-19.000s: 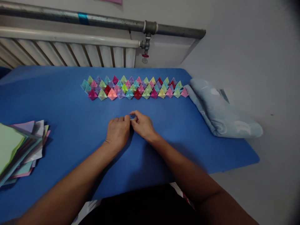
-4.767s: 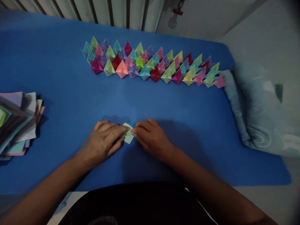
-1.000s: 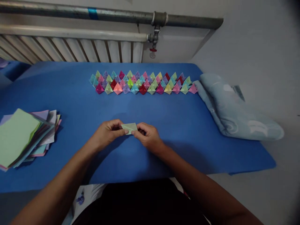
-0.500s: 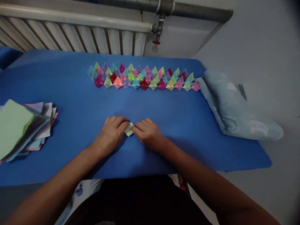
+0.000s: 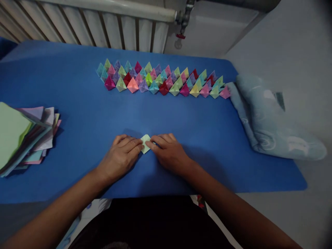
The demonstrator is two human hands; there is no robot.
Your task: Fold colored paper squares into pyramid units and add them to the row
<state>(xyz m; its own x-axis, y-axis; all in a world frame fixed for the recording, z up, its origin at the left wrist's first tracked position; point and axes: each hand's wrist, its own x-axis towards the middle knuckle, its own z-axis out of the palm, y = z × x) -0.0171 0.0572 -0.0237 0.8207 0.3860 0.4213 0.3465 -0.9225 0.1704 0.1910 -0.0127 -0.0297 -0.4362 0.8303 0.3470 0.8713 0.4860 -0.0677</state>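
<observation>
A small pale green folded paper (image 5: 145,144) lies as a flat diamond on the blue table in front of me. My left hand (image 5: 123,152) has its fingertips on the paper's left edge, with the fingers close together. From the other side, my right hand (image 5: 169,150) holds the right part of it, thumb on top and fingers curled. Beyond my hands, several rows of folded paper pieces (image 5: 164,88) in mixed colours stand across the table.
A stack of coloured paper sheets (image 5: 15,135) lies at the left. The blue table (image 5: 85,121) has a folded grey-blue towel (image 5: 269,121) on its right edge. Behind it are a white radiator (image 5: 103,29) and a valve with a red handle (image 5: 181,36).
The small green paper showed raised creases and now looks like a flatter diamond. My right thumb has come over its face. The camera view has shifted and tipped slightly downward.
</observation>
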